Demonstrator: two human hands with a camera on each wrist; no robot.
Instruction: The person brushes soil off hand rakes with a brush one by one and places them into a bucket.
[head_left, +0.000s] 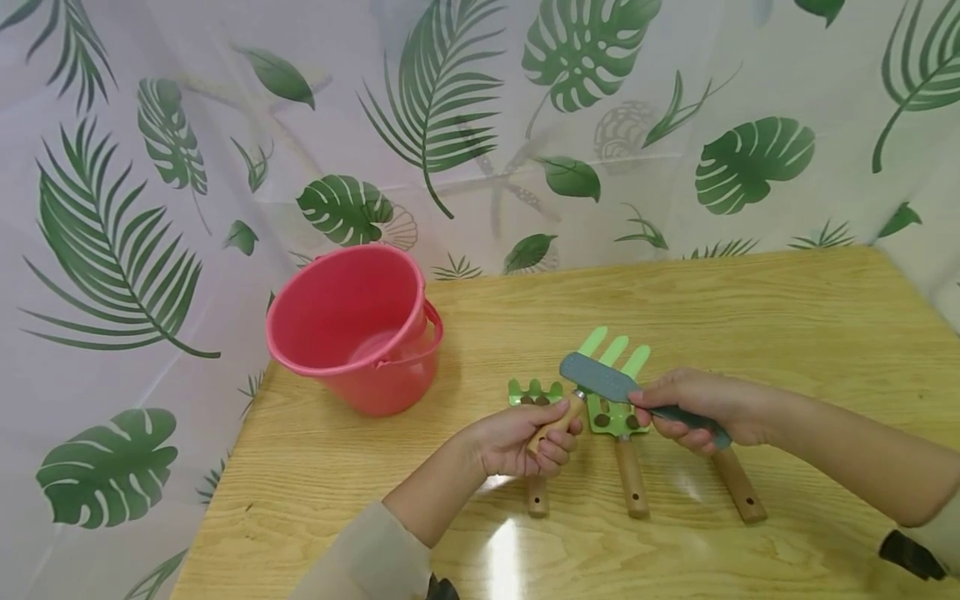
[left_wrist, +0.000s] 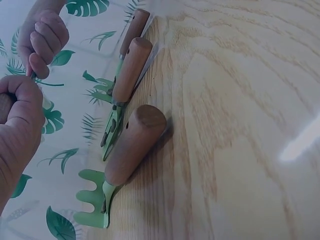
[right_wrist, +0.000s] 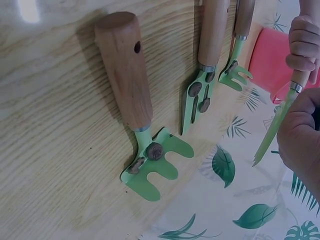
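Note:
My left hand [head_left: 528, 437] grips the wooden handle of a small garden fork [head_left: 617, 350] whose light green prongs point up and away. In my right hand [head_left: 693, 408] is a grey-blue, brush-shaped tool [head_left: 596, 377] with a long flat speckled head. That head lies across the fork's head in the head view, hiding part of it. The fork's green blade shows edge-on in the right wrist view. Below the hands, a green hand rake [left_wrist: 92, 200], a second fork [right_wrist: 202, 95] and a wider three-pronged tool [right_wrist: 155, 177] lie on the table, brown clods on their heads.
A pink bucket [head_left: 352, 367] stands at the table's back left, its handle hanging to the right. The wooden table [head_left: 787, 333] meets a leaf-printed curtain [head_left: 480, 233] at the back. The three lying tools have their wooden handles toward me.

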